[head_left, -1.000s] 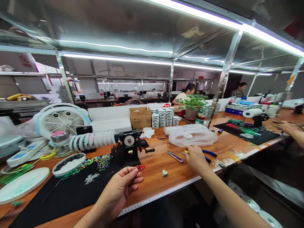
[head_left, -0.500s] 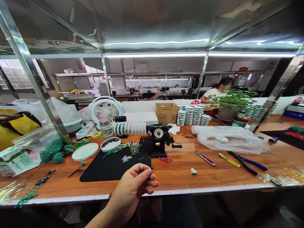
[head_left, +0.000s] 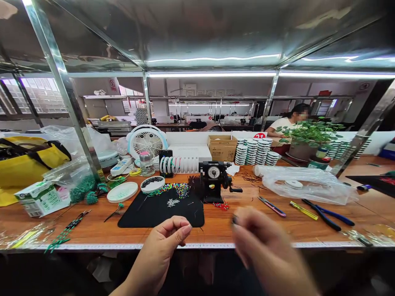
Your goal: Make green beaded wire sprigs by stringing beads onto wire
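My left hand [head_left: 165,248] is in front of the black mat's near edge, thumb and forefinger pinched together. Whatever lies between those fingertips is too small to make out. My right hand [head_left: 262,246], smeared by motion, is raised over the table's front edge with its fingers closed. A small dark bit [head_left: 235,219] shows at its fingertips; its kind is unclear. On the black mat [head_left: 154,216] lie many coloured beads [head_left: 177,189] and a heap of small silvery pieces [head_left: 173,202]. Behind the mat stands a black hand-crank winder [head_left: 212,181] with a dial.
White spools [head_left: 185,164] line up left of the winder. A dish of dark beads [head_left: 152,184] and a white lid [head_left: 122,191] stand left. Right are a cutter [head_left: 271,206], a yellow screwdriver [head_left: 304,209], pliers [head_left: 327,213] and plastic bags [head_left: 305,189]. A person sits behind the plant [head_left: 311,133].
My right hand has come into view at the right, covering where the small white piece lay. The dark thread no longer shows at my left fingertips. The view has shifted left.
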A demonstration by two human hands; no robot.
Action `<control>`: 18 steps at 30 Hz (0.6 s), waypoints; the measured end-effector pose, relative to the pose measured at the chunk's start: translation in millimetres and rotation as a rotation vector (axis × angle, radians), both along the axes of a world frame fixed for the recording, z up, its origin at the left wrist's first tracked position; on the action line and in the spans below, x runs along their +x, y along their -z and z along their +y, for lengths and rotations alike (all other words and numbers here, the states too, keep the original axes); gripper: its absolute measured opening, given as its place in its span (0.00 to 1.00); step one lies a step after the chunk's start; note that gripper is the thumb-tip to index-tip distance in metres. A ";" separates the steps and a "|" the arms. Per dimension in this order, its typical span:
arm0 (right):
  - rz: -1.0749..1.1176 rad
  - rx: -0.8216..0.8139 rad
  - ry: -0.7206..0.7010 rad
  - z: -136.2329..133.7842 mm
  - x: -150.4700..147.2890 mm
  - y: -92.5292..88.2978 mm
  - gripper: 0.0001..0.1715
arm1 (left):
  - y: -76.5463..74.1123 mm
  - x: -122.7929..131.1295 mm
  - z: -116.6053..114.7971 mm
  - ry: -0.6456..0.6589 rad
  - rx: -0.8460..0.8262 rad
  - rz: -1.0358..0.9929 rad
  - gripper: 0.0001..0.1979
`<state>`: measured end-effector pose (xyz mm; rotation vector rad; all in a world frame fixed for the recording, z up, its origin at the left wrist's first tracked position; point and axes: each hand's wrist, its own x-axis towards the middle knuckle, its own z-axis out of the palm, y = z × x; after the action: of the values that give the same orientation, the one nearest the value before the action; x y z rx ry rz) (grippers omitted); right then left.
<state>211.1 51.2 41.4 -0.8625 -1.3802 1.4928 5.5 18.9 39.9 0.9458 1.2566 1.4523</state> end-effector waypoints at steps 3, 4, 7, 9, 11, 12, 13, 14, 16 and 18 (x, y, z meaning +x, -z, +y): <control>-0.035 -0.033 -0.212 23.1 -33.3 -0.7 0.17 | 2.2 0.3 0.1 0.086 0.021 0.041 0.07; -0.037 -0.055 -0.269 27.6 -40.3 3.8 0.15 | 2.8 -0.3 0.8 0.114 0.012 0.048 0.07; -0.048 -0.011 -0.251 29.7 -46.4 15.6 0.13 | 3.6 -4.4 4.2 0.124 -0.022 0.116 0.09; -0.083 0.114 -0.173 25.1 -43.4 18.0 0.13 | 2.8 -6.3 6.5 0.052 -0.015 0.156 0.10; -0.135 0.217 -0.131 19.3 -41.3 19.2 0.12 | 2.0 -5.1 8.5 -0.040 0.017 0.095 0.12; -0.159 0.247 -0.117 16.5 -41.6 20.8 0.12 | 1.9 -3.2 9.2 -0.079 0.037 0.032 0.13; -0.180 0.264 -0.104 14.0 -42.8 23.6 0.11 | 2.1 -0.7 9.8 -0.104 0.051 -0.038 0.13; -0.201 0.276 -0.093 11.9 -44.4 27.3 0.11 | 2.3 1.9 10.3 -0.116 0.056 -0.100 0.13; -0.247 0.292 -0.101 9.5 -46.8 35.8 0.09 | 2.5 5.7 10.7 -0.117 0.040 -0.142 0.11; -0.303 0.318 -0.148 10.3 -45.1 40.8 0.07 | 0.8 5.7 10.3 -0.078 -0.003 -0.023 0.11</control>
<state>166.0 61.5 0.6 -0.8183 -1.8812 1.2350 11.2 29.2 39.1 0.8845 1.2915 1.5171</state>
